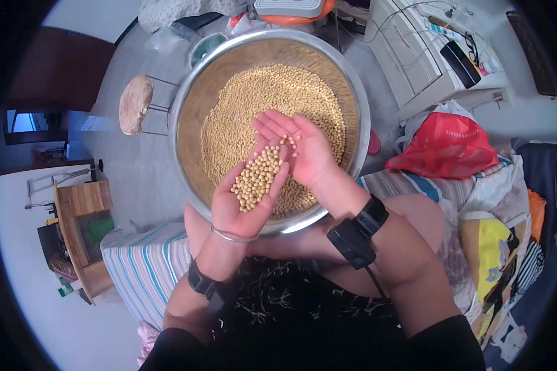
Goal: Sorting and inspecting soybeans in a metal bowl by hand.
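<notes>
A wide metal basin (267, 44) stands before me, its bottom covered by a thick layer of dried soybeans (255, 97). Palm up, my left hand (241, 199) cups a heap of soybeans (256, 181) over the front half of the basin. Just to its right, my right hand (306, 153) is turned palm up with fingers stretched towards the upper left. A few loose soybeans (290, 140) lie on its palm and fingers, near the left fingertips. A bangle and a strapped device are on my left wrist; another strapped device sits on my right forearm.
A round-seated stool (136, 105) stands left of the basin, and a green-lined bin (208, 48) behind it. To the right are a white cabinet (408, 60) with cables and a red bag (445, 146). The basin's near rim is close to my legs (413, 208).
</notes>
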`<state>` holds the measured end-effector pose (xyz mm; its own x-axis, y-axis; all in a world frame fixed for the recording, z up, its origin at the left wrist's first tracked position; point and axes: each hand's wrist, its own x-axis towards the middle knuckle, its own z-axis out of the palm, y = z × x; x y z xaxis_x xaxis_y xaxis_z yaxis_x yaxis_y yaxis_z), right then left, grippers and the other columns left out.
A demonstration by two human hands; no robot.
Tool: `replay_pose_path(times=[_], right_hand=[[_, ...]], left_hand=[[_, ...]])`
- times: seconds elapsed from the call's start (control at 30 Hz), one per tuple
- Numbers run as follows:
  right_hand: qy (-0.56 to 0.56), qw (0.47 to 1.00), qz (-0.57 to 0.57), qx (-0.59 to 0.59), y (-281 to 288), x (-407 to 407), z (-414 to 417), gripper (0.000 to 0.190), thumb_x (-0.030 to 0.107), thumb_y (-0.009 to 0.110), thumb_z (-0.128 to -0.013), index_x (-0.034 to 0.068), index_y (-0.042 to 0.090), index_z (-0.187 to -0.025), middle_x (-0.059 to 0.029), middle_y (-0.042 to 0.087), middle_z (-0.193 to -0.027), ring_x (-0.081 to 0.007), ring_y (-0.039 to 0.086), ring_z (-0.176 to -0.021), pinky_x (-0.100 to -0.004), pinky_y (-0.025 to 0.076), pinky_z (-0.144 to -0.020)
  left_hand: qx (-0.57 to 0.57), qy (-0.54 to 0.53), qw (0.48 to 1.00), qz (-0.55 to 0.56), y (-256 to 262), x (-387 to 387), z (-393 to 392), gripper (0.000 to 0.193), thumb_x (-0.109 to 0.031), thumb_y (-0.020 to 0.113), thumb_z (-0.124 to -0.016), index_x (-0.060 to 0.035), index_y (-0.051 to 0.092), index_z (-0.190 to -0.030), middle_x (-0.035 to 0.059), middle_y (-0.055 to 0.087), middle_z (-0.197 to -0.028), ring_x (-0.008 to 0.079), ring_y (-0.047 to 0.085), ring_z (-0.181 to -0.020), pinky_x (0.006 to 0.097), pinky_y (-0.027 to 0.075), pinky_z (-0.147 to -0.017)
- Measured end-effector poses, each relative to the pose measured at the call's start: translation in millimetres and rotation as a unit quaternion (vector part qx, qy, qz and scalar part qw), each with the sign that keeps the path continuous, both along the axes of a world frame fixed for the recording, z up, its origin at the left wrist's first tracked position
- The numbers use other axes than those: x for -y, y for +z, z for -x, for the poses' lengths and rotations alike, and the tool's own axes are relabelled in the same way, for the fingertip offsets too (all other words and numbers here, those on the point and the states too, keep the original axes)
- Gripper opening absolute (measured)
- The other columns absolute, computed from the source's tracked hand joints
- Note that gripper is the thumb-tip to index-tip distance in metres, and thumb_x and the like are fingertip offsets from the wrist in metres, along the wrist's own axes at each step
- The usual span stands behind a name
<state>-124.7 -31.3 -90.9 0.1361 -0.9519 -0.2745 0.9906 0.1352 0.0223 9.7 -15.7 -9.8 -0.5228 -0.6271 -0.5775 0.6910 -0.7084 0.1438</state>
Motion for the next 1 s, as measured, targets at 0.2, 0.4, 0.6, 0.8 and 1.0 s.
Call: replay_pose_path(times=[0.2, 0.4, 0.6, 0.8, 1.0], right_hand=[[-0.009, 1.000, 0.020, -0.001, 2, -2, 3, 0.050, 0.026, 0.028, -0.096, -0.010, 0.036, -0.130, -0.0228, 0.042, -0.133, -0.0323, 0.040, -0.127, -0.0410, 0.033, -0.107], [-0.018, 0.999, 0.031, 0.002, 0, -1, 2, 0.050, 0.026, 0.031, -0.095, -0.010, 0.036, -0.130, -0.0224, 0.042, -0.134, -0.0326, 0.039, -0.127, -0.0414, 0.032, -0.108], [-0.017, 0.999, 0.043, 0.026, -3, 1, 1, 0.050, 0.027, 0.031, -0.095, -0.008, 0.034, -0.131, -0.0214, 0.041, -0.135, -0.0326, 0.038, -0.128, -0.0422, 0.031, -0.108], [-0.014, 0.998, 0.053, 0.029, -2, 1, 2, 0.050, 0.027, 0.030, -0.095, -0.008, 0.034, -0.131, -0.0212, 0.041, -0.135, -0.0324, 0.038, -0.128, -0.0419, 0.031, -0.108], [-0.015, 0.998, 0.054, 0.039, 0, 0, 2, 0.050, 0.027, 0.029, -0.095, -0.008, 0.034, -0.132, -0.0203, 0.041, -0.135, -0.0317, 0.037, -0.129, -0.0420, 0.031, -0.108]], left_hand=[[-0.003, 0.009, 1.000, -0.005, 6, -1, 6, 0.044, -0.015, 0.033, -0.094, 0.0013, 0.035, -0.135, 0.0212, 0.039, -0.137, 0.0332, 0.036, -0.129, 0.0441, 0.030, -0.109], [0.012, 0.014, 1.000, -0.019, 10, -3, 7, 0.045, -0.016, 0.031, -0.095, 0.0009, 0.034, -0.136, 0.0199, 0.039, -0.138, 0.0331, 0.036, -0.129, 0.0443, 0.029, -0.110], [0.006, 0.009, 1.000, 0.005, 13, -5, 8, 0.046, -0.014, 0.026, -0.095, 0.0018, 0.031, -0.137, 0.0201, 0.033, -0.142, 0.0324, 0.028, -0.134, 0.0441, 0.022, -0.113], [0.001, 0.008, 1.000, 0.012, 17, -7, 9, 0.047, -0.014, 0.028, -0.094, 0.0019, 0.030, -0.138, 0.0200, 0.031, -0.143, 0.0327, 0.027, -0.134, 0.0433, 0.021, -0.113], [0.013, 0.016, 1.000, 0.004, 20, -7, 9, 0.047, -0.015, 0.028, -0.094, -0.0001, 0.031, -0.139, 0.0196, 0.031, -0.143, 0.0333, 0.027, -0.134, 0.0431, 0.022, -0.113]])
